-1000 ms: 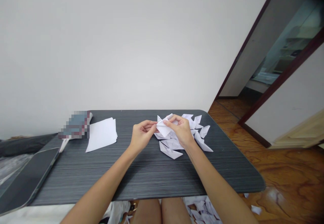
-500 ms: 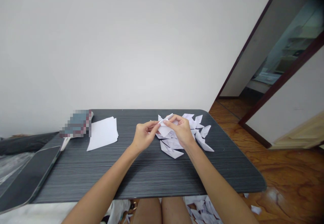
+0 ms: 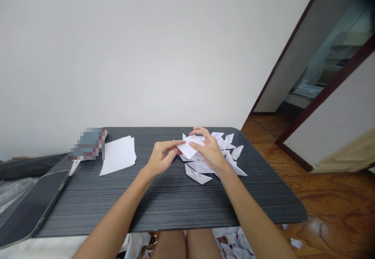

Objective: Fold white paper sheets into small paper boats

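A small folded sheet of white paper (image 3: 190, 146) is held above a pile of folded paper pieces (image 3: 200, 168). My right hand (image 3: 210, 149) grips its right side, thumb on top and the other fingers behind, some of them raised. At the left corner my left hand (image 3: 162, 155) has its index finger stretched onto the paper, the thumb lower and apart from it. The rest of that hand's fingers are mostly hidden, seemingly under the paper's edge. Creases cross the paper, which now lies fairly flat between my hands.
A stack of plain white sheets (image 3: 118, 155) lies on the dark table (image 3: 181, 208), beside a blurred-out object (image 3: 88, 143). A dark flat device (image 3: 35, 204) lies at the left edge. More folded paper (image 3: 234, 245) is below the table. A white wall (image 3: 175, 56) stands behind.
The paper's rolled-up or folded upper edge has opened out, so its face shows flatter. My right fingers have lifted, and my left thumb has come away from the paper.
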A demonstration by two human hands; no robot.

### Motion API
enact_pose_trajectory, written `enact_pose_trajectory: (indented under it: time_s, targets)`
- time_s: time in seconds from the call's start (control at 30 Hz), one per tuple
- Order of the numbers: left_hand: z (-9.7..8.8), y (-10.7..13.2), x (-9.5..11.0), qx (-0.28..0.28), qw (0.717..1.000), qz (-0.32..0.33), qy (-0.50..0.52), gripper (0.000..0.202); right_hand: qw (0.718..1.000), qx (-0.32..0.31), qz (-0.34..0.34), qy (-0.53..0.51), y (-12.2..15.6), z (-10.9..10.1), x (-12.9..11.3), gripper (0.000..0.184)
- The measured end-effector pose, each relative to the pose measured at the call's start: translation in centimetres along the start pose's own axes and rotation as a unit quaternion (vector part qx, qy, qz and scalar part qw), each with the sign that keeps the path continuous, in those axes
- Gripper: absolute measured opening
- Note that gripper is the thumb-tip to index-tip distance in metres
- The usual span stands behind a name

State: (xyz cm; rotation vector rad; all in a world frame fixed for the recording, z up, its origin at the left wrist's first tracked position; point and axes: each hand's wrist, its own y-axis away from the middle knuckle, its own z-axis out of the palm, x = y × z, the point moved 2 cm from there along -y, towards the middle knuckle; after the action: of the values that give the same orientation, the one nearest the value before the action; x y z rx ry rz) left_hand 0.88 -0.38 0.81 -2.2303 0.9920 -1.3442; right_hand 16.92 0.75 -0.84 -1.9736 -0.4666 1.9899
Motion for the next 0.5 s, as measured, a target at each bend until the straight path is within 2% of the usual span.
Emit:
enact_pose_trajectory:
  time_s: [0.1,0.17,0.23,0.3,0.37,0.43,0.5]
  targets:
    - [-0.3,0.3,-0.5,-0.067,0.979,0.127,-0.144,0.032,0.998,-0.041,0.037,-0.020,0.1,0.1,0.1,0.015]
    - [-0.3,0.4,-1.0,-0.083,0.958,0.165,-0.217,0.032,0.995,-0.069,0.071,-0.030,0.3,0.2,0.1,0.012]
    - [-0.2,0.5,-1.4,-0.081,0.949,0.176,-0.249,0.029,0.990,-0.105,0.087,-0.023,0.3,0.2,-0.1,0.012]
    - [-0.2,0.4,-1.3,-0.078,0.957,0.154,-0.233,0.026,0.985,-0.153,0.075,0.013,0.4,0.1,-0.7,0.021]
    - [-0.2,0.3,-1.1,-0.090,0.973,0.100,-0.185,0.025,0.978,-0.188,0.030,0.089,0.4,-0.1,-1.4,0.031]
    - [-0.2,0.1,-0.6,-0.115,0.985,0.029,-0.125,0.029,0.966,-0.183,-0.034,0.177,0.5,-0.3,-2.2,0.027]
    - [-0.1,0.0,-0.2,-0.143,0.987,-0.037,-0.062,0.035,0.957,-0.169,-0.069,0.227,0.7,-0.4,-2.6,0.022]
